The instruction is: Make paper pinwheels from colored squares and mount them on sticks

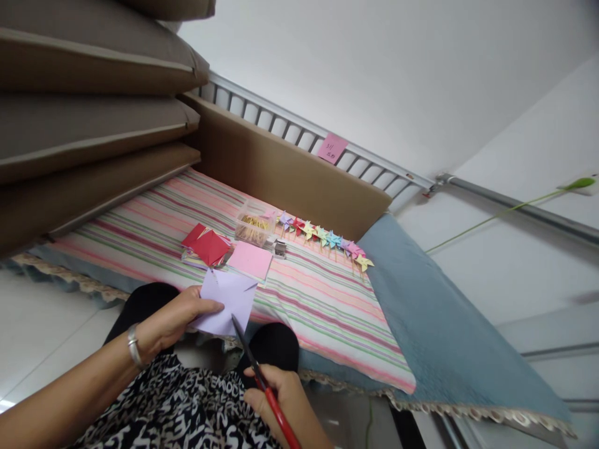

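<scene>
My left hand (pixel 185 312), with a silver bangle on the wrist, pinches a square of light purple paper (pixel 236 293) by its left side, thumb on top. Slits run inward from the two far corners of the paper. My right hand (pixel 276 396) is wrapped round scissors (pixel 269 393) with red handles and dark blades. The blade tips reach the near part of the paper, close to its middle. Just beyond the paper lie a stack of pink paper squares (pixel 251 259) and a pile of red slit papers (pixel 208 246).
A clear box of small sticks (pixel 253 231) stands on the striped cloth (pixel 318 312), beside a small clear container (pixel 279 248). A row of colourful paper pinwheels (pixel 321 236) lies along the back. A brown board (pixel 281 162) borders the cloth; stacked cushions (pixel 93 118) rise at left.
</scene>
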`<state>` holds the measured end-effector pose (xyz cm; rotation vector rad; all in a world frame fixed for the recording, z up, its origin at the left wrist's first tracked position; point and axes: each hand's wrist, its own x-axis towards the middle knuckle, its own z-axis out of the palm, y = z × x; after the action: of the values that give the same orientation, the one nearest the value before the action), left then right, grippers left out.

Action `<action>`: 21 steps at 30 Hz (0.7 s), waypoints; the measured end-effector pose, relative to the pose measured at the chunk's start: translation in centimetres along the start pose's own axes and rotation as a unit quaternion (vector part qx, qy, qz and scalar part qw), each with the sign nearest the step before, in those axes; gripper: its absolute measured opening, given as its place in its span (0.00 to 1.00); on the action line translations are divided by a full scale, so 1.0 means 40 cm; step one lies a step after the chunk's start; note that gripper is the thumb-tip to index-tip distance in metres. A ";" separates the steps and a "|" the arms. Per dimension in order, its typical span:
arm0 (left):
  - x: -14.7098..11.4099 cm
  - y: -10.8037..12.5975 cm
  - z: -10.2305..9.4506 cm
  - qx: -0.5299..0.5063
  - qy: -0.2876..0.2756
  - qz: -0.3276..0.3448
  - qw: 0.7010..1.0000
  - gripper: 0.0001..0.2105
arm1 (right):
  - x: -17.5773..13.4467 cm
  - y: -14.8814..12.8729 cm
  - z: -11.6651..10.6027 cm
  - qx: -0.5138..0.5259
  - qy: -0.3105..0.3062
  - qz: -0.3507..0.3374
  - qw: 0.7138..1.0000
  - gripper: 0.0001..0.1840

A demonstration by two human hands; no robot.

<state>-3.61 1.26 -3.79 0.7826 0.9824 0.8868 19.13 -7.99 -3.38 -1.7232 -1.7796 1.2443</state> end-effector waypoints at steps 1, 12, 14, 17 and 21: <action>0.000 0.000 0.000 0.000 0.000 0.000 1.000 0.17 | 0.001 -0.004 -0.001 0.002 -0.001 0.000 1.000 0.18; -0.001 0.006 0.003 -0.004 0.006 -0.003 1.000 0.20 | -0.001 -0.023 -0.011 0.012 -0.002 -0.002 1.000 0.18; -0.002 0.006 0.004 -0.005 0.007 -0.002 1.000 0.20 | 0.000 -0.024 -0.011 0.012 -0.006 -0.005 1.000 0.18; -0.001 0.005 0.002 -0.002 0.001 -0.002 1.000 0.19 | 0.001 -0.023 -0.008 0.007 -0.006 -0.006 1.000 0.18; 0.000 0.000 -0.005 -0.001 -0.010 -0.007 1.000 0.18 | 0.004 -0.017 -0.003 -0.005 -0.003 -0.009 1.000 0.15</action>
<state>-3.79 1.28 -3.85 0.7806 0.9683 0.8655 18.77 -7.72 -2.81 -1.7062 -1.8033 1.2371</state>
